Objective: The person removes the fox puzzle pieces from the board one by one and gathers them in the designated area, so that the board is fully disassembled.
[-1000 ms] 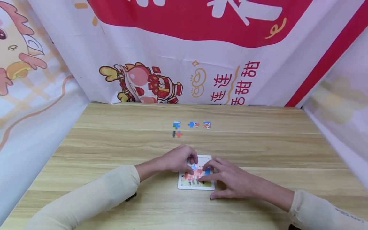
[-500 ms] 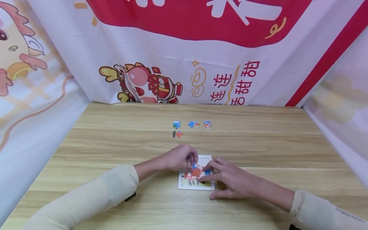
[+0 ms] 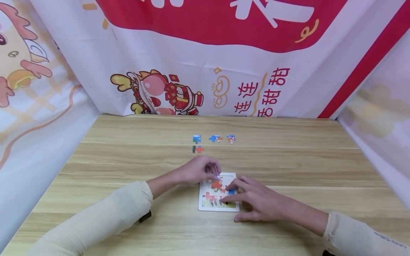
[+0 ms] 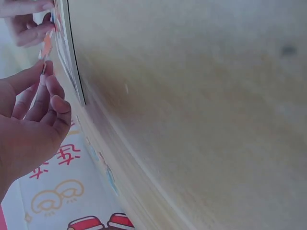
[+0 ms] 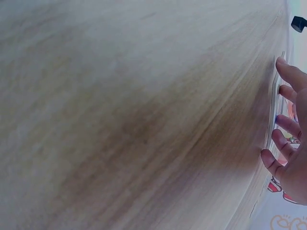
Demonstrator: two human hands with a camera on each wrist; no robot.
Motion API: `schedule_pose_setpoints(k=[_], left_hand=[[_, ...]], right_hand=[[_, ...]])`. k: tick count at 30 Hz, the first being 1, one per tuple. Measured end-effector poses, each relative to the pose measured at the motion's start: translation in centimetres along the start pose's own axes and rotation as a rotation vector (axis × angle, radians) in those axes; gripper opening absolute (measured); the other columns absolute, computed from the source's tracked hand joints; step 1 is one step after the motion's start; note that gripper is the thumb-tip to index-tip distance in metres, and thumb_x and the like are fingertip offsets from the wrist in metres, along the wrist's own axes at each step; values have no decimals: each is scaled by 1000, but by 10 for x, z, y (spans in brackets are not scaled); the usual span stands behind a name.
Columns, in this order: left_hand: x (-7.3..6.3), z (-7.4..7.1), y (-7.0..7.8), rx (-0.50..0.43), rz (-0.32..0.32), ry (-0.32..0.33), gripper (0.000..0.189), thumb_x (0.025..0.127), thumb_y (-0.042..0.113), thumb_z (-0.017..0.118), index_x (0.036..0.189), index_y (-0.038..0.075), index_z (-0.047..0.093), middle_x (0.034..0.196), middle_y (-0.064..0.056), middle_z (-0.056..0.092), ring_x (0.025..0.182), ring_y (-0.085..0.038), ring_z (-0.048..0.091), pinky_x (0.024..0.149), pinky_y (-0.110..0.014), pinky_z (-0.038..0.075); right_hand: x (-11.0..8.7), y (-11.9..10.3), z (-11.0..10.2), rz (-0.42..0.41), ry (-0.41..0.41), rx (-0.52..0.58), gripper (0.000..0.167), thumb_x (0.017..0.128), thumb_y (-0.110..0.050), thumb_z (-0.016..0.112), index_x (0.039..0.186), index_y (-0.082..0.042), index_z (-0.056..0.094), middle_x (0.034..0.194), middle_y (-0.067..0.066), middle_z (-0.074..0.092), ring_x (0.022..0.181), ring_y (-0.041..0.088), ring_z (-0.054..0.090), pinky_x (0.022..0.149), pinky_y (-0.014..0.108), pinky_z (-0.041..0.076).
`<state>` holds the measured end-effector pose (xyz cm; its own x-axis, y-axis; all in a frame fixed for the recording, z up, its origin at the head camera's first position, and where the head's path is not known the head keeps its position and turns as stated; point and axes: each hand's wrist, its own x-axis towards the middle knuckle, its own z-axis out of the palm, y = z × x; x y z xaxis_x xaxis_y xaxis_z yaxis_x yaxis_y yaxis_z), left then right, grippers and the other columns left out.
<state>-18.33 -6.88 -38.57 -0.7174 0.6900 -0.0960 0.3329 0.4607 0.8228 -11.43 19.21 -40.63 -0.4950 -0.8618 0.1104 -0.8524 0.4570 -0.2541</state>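
Note:
An orange jigsaw piece [image 3: 216,184] with a bit of blue is pinched between the thumb and fingers of my left hand [image 3: 199,170]. In the left wrist view the piece [image 4: 47,45] stands edge-up at the fingertips, apart from the board. Below it lies a white-rimmed puzzle board [image 3: 219,209], its lower part filled with pieces showing red, grey legs and yellow-green ground. My right hand [image 3: 256,200] rests with spread fingers over the board's right side, fingertips touching the fitted pieces, thumb on the table by the rim. The right palm hides part of the board.
Several loose pieces lie beyond the board: a blue-green one [image 3: 196,138], a blue-and-orange one [image 3: 215,138], a fox-face one [image 3: 231,139] and an orange one [image 3: 199,149]. Printed cloth [image 3: 179,53] walls the wooden table [image 3: 128,149] at back and sides.
My left hand has lifted the orange piece off the board's middle and shifted it slightly away from me, tilting it. The right hand stays in place.

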Motion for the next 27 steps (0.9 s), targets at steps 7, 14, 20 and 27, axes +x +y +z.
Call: schedule_pose_setpoints(k=[7,14,20,27], left_hand=[[13,-10,-8,11,36,89,12,95,1,73,107,0,71,92,-2,68,83,-12,62,76,-25,52],[31,-24,-13,-26,13,191,13,92,1,76,104,0,70,89,-5,68,81,-15,62,72,-25,51],[44,-30,-15,-63,-23,239,15,90,3,79,103,1,73,89,-6,69,80,-17,63,70,-24,51],[57,-32,-22,-44,-73,283,14,88,0,80,101,1,73,87,-6,68,79,-17,60,67,-24,49]], right_hand=[[-1,1,1,-8,14,4,53,94,-59,69,139,-31,66,137,-1,57,123,17,47,100,43,49],[-1,1,1,-6,17,15,52,94,-57,70,139,-31,66,138,0,57,123,17,47,99,44,49],[0,1,0,6,1,29,52,94,-56,71,140,-32,66,139,0,57,125,17,47,102,45,47],[0,1,0,19,-12,40,52,94,-57,70,140,-33,66,139,0,57,125,17,47,104,46,46]])
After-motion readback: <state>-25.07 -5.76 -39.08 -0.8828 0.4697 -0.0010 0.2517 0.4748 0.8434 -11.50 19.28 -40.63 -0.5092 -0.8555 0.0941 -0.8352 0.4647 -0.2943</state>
